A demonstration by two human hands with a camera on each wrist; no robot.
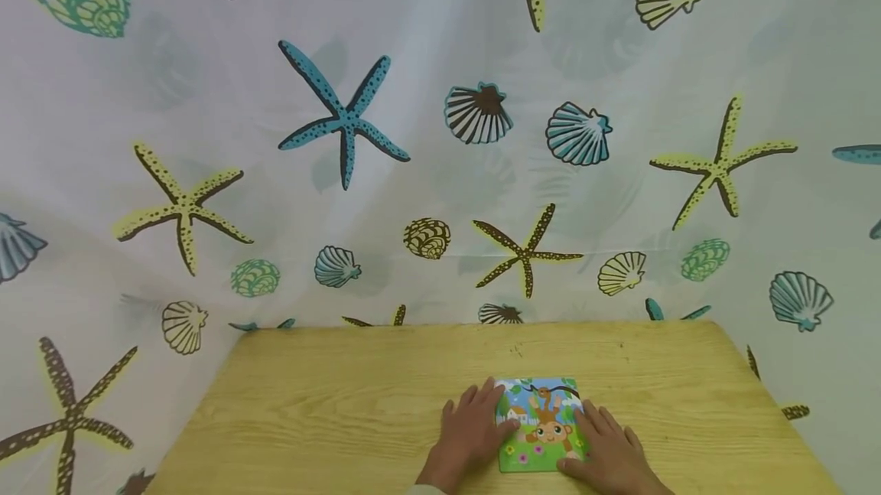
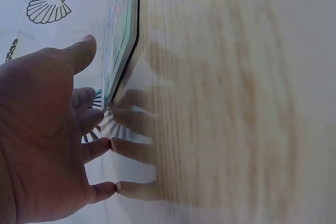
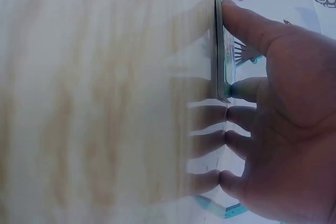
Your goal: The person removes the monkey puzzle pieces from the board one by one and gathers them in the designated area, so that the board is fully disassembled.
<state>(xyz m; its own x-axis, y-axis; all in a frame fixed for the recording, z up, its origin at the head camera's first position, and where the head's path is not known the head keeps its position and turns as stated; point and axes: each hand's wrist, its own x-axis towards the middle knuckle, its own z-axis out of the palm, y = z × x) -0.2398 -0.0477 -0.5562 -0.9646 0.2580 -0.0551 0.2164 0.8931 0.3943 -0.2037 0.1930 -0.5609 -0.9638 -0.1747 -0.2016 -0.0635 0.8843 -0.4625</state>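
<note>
A thin square board (image 1: 538,441) with a cartoon monkey picture lies flat on the wooden table, seen edge-on in both wrist views. At its left side rests my left hand (image 1: 469,428), fingers spread and fairly straight, fingertips touching the tabletop. The left thumb reaches over the board's left edge in the head view; in the left wrist view the thumb (image 2: 83,53) appears raised above the surface. My right hand (image 1: 609,449) lies along the right side. Its thumb (image 3: 247,22) touches the lower right of the board, its index fingertip rests at the edge, and the other fingertips touch the table.
The pale wooden table (image 1: 330,403) extends to both sides of the board and behind it. A white cloth (image 1: 413,174) printed with starfish and shells hangs behind the table and along its left and right sides.
</note>
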